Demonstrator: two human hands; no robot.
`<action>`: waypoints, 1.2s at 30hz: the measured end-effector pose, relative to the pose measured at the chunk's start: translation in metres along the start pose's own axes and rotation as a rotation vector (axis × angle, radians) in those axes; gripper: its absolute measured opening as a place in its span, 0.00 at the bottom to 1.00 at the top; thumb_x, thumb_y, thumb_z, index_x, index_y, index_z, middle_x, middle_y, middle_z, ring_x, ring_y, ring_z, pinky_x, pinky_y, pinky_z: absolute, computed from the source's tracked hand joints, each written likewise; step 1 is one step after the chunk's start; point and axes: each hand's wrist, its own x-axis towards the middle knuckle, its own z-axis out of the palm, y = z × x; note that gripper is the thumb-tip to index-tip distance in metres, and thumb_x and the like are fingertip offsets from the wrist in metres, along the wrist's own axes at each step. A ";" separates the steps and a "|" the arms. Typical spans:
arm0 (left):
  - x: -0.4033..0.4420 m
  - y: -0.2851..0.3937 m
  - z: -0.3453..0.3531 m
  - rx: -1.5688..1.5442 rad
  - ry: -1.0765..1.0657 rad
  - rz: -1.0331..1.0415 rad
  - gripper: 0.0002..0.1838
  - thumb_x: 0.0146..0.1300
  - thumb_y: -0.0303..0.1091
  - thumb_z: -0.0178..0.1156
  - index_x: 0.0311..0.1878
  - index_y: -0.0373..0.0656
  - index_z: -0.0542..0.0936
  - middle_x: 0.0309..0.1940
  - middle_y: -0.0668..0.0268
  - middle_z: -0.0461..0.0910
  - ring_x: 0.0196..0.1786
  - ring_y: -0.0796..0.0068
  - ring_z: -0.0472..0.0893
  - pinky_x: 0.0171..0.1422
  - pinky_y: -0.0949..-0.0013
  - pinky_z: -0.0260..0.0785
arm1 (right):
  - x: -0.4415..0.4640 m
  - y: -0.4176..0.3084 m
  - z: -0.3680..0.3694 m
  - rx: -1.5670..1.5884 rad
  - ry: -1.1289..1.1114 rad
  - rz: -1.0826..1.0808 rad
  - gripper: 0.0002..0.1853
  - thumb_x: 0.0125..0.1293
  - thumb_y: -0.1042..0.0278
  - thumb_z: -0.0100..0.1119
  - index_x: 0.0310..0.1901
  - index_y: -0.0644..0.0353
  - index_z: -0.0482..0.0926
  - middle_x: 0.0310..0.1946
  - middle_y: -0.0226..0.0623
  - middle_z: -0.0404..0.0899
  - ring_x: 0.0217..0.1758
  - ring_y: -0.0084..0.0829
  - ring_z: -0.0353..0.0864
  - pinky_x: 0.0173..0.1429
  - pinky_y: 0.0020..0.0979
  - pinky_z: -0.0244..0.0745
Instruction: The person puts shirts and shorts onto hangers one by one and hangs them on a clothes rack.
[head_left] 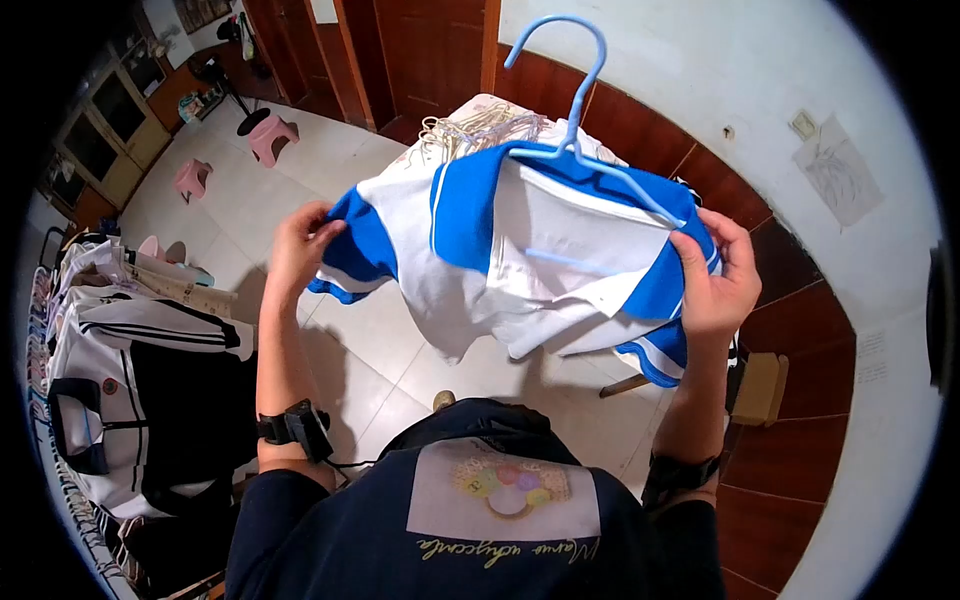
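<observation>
In front of me hangs a white and blue polo shirt (450,290) with a blue collar and blue sleeve ends. A light blue hanger (575,125) sits inside it, its hook rising above the collar and one lower bar showing through the neck opening. My left hand (302,240) pinches the blue sleeve on the left side. On the right, my right hand (718,275) grips the shirt at the shoulder beside the collar, close to the hanger's end. Both hands are closed on cloth.
Behind the shirt, a table (485,103) carries a heap of hangers (480,130). A rack of clothes (150,400) stands at the left. Pink stools (272,138) are on the tiled floor farther back. A cardboard box (760,388) lies by the right wall.
</observation>
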 end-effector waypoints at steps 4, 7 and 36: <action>-0.020 0.026 -0.013 0.096 0.148 0.149 0.10 0.59 0.29 0.65 0.43 0.37 0.81 0.36 0.65 0.78 0.43 0.72 0.77 0.52 0.70 0.68 | 0.002 -0.009 -0.004 -0.009 -0.074 0.081 0.17 0.55 0.75 0.73 0.46 0.65 0.81 0.38 0.37 0.82 0.40 0.24 0.79 0.50 0.25 0.74; -0.037 0.046 -0.004 0.186 0.157 0.435 0.23 0.55 0.37 0.70 0.53 0.41 0.78 0.51 0.59 0.76 0.53 0.61 0.76 0.59 0.64 0.67 | -0.016 -0.016 0.011 -0.082 -0.200 0.067 0.17 0.53 0.70 0.75 0.44 0.60 0.82 0.36 0.36 0.83 0.38 0.29 0.81 0.45 0.30 0.77; -0.183 0.038 -0.053 0.085 0.267 0.011 0.14 0.52 0.43 0.73 0.35 0.44 0.85 0.27 0.63 0.82 0.30 0.62 0.81 0.33 0.66 0.71 | -0.096 -0.049 0.153 0.483 -0.890 0.090 0.15 0.51 0.75 0.71 0.40 0.65 0.77 0.33 0.33 0.80 0.34 0.23 0.79 0.45 0.25 0.73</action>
